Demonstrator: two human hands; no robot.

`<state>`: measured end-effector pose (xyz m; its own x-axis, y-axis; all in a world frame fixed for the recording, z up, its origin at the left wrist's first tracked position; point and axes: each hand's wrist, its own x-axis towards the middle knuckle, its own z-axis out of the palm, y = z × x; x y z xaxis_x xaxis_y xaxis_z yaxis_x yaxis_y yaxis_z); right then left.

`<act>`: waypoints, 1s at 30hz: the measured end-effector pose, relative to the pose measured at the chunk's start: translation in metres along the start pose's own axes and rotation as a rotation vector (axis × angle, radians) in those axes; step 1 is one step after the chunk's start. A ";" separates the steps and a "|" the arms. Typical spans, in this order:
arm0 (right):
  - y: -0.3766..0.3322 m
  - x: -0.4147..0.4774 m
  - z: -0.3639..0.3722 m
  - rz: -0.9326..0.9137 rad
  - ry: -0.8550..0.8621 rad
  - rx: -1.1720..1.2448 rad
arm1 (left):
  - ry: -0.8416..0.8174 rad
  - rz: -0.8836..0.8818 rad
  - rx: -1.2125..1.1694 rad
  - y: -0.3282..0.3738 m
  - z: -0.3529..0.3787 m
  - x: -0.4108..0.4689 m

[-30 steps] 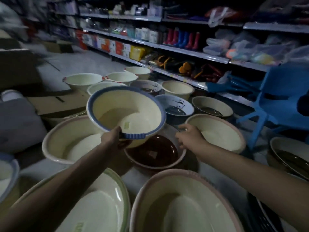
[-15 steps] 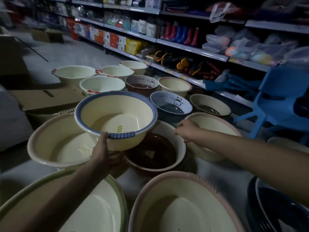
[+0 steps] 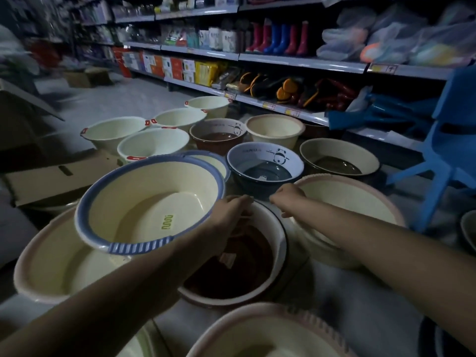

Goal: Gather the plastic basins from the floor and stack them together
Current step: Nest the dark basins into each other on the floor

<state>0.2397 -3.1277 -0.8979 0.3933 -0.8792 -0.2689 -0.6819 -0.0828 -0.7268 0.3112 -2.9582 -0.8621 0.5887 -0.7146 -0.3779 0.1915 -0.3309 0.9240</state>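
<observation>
Cream plastic, smooth and round: blue-rimmed basin (image 3: 149, 202) tilted at centre left, green squiggle mark on its floor. Left hand (image 3: 229, 212) outstretched, fingers curled over far rim of brown-bottomed basin (image 3: 252, 274) at centre. Right hand (image 3: 287, 199) gripping ribbed edge of pink-rimmed basin (image 3: 360, 202) at centre right. Panda print on grey-blue basin (image 3: 265, 163) behind.

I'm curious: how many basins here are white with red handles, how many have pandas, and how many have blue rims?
Red-handled white basins: 4
Panda basins: 2
Blue-rimmed basins: 2, one partly hidden
Total: 8
</observation>
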 end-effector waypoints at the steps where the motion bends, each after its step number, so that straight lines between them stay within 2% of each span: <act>1: 0.001 0.012 0.002 0.020 -0.011 0.043 | 0.007 -0.004 -0.008 0.001 0.012 0.015; 7: 0.017 0.091 0.024 0.198 -0.098 0.473 | 0.113 0.005 -0.076 -0.007 0.058 0.110; 12: 0.027 0.145 0.052 0.261 -0.145 0.762 | 0.211 -0.029 -0.124 -0.011 0.077 0.174; 19: 0.023 0.174 0.068 0.345 -0.185 1.027 | 0.283 -0.122 -0.205 -0.019 0.085 0.230; 26: 0.021 0.194 0.066 0.455 -0.184 1.411 | 0.221 -0.117 -0.217 -0.019 0.074 0.238; 30: 0.014 0.182 0.062 0.502 -0.140 1.497 | 0.191 -0.094 -0.263 -0.015 0.072 0.232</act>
<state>0.3401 -3.2600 -0.9966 0.4332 -0.6184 -0.6557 0.4114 0.7830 -0.4665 0.3881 -3.1634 -0.9672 0.6903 -0.5521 -0.4676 0.4333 -0.2021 0.8783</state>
